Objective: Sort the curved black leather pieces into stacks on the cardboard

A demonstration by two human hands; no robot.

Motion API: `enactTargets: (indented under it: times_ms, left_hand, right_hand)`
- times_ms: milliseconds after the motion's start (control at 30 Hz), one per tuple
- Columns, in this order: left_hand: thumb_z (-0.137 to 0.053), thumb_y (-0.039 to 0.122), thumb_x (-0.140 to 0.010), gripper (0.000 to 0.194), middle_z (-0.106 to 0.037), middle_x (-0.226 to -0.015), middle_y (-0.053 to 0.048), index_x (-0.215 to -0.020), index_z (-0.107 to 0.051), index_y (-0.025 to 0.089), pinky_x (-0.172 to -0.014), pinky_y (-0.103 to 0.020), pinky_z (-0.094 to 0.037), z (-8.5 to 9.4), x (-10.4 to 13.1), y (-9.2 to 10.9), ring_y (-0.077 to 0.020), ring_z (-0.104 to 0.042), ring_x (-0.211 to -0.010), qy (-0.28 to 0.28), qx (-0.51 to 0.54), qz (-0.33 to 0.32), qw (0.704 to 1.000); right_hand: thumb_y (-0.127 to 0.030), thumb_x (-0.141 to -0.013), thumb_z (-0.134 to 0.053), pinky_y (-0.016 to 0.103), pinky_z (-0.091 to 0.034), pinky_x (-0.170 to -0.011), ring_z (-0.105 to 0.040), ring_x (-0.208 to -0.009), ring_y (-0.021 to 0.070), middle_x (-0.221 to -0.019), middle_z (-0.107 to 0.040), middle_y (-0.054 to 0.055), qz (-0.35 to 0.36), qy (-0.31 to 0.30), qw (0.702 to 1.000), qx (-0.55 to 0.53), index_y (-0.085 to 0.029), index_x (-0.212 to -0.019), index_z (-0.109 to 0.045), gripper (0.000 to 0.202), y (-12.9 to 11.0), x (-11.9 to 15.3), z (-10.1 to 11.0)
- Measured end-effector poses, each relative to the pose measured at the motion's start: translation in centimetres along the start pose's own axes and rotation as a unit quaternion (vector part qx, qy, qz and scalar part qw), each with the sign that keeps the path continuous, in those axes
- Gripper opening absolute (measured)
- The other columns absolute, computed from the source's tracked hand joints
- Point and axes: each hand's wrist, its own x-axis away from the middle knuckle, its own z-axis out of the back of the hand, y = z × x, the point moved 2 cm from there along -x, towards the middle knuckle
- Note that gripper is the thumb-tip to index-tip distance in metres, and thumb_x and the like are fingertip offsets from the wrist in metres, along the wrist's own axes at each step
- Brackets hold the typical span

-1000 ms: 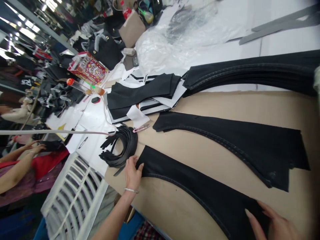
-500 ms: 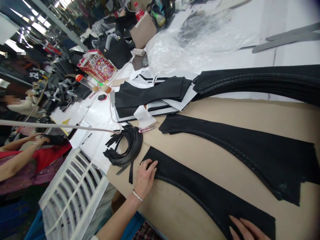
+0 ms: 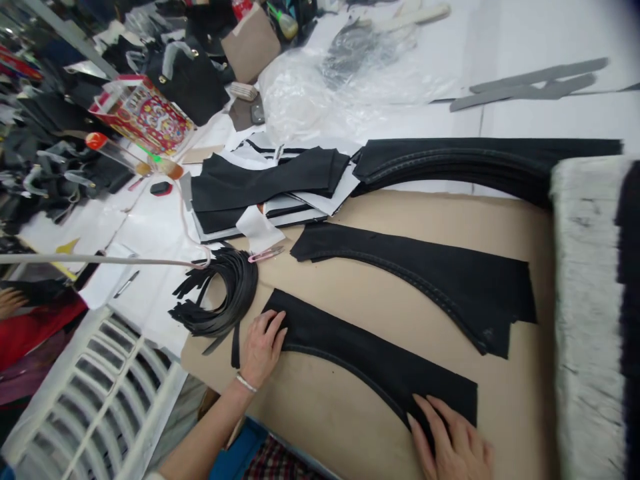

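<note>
A curved black panel (image 3: 350, 340) lies on the tan board (image 3: 320, 413). My left hand (image 3: 263, 343), with a light bracelet at the wrist, rests on its narrow left end, fingers apart. On the wide lower right part lies my right hand (image 3: 447, 433), its fingers spread over the edge. Behind is a second curved black panel (image 3: 415, 267). A coil of black strips (image 3: 233, 293) sits beyond my left hand, with small pink-handled snips (image 3: 265, 255) beside it.
Flat black pieces (image 3: 260, 180) and a stack of curved black panels (image 3: 450, 160) lie at the back. Clear plastic (image 3: 310, 87) is behind them. A whitish block (image 3: 587, 320) stands at the right. A white slatted rack (image 3: 95, 393) is at lower left; a person's hand (image 3: 11, 301) shows far left.
The view has shifted right, so the table items sit further left and the whitish block shows. More of my right hand is visible. Both hands remain on the panel.
</note>
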Motion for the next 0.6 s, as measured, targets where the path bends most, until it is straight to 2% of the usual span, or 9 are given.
enactTargets:
  times_ms: [67,167,333,500,600]
  left_hand:
    - [-0.047,0.028,-0.089,0.038,-0.053,-0.117,-0.01,-0.127,-0.05,0.025,-0.095,-0.044,-0.044,-0.2,0.0,-0.1,-0.0248,-0.051,-0.109,0.006,-0.006,-0.007,1.0]
    - [-0.049,0.028,-0.089,0.035,-0.055,-0.112,-0.011,-0.123,-0.052,0.023,-0.093,-0.043,-0.045,-0.3,-0.2,-0.1,-0.0248,-0.052,-0.106,0.015,-0.005,-0.015,1.0]
    - [-0.047,0.026,-0.089,0.032,-0.055,-0.11,-0.01,-0.12,-0.054,0.022,-0.093,-0.04,-0.043,0.2,-1.5,1.0,-0.0238,-0.053,-0.104,0.026,0.02,-0.021,0.999]
    - [-0.05,0.026,-0.085,0.039,-0.056,-0.117,-0.009,-0.124,-0.05,0.023,-0.096,-0.042,-0.04,0.6,-4.7,2.5,-0.026,-0.049,-0.11,-0.022,0.014,-0.039,0.999]
    - [-0.052,0.021,-0.081,0.041,-0.058,-0.117,-0.008,-0.122,-0.052,0.025,-0.091,-0.042,-0.039,1.1,-6.5,3.4,-0.0274,-0.049,-0.111,-0.075,-0.023,-0.045,0.996]
  right_hand:
    - [-0.037,-0.087,-0.053,0.042,-0.041,-0.078,-0.057,-0.093,0.0272,-0.11,-0.065,0.008,-0.004,0.002,1.0,-0.016,-0.024,-0.115,-0.06,0.032,-0.2,-0.4,0.4]
    - [-0.038,-0.087,-0.055,0.042,-0.039,-0.082,-0.055,-0.098,0.0267,-0.111,-0.063,0.008,-0.008,-0.026,0.998,-0.048,-0.024,-0.116,-0.058,0.033,-0.3,-0.8,1.1]
    - [-0.034,-0.089,-0.053,0.041,-0.037,-0.085,-0.052,-0.102,0.0252,-0.112,-0.06,0.007,-0.047,-0.057,0.994,-0.085,-0.025,-0.117,-0.055,0.03,0.0,-1.9,2.8]
    - [-0.034,-0.091,-0.047,0.042,-0.035,-0.091,-0.048,-0.111,0.0271,-0.122,-0.055,0.011,-0.125,-0.048,0.988,-0.071,-0.021,-0.124,-0.048,0.035,1.7,-4.9,4.0]
    - [-0.032,-0.088,-0.052,0.043,-0.035,-0.088,-0.048,-0.108,0.0282,-0.119,-0.057,0.01,-0.13,-0.085,0.987,-0.044,-0.02,-0.125,-0.046,0.039,2.7,-6.9,4.4]
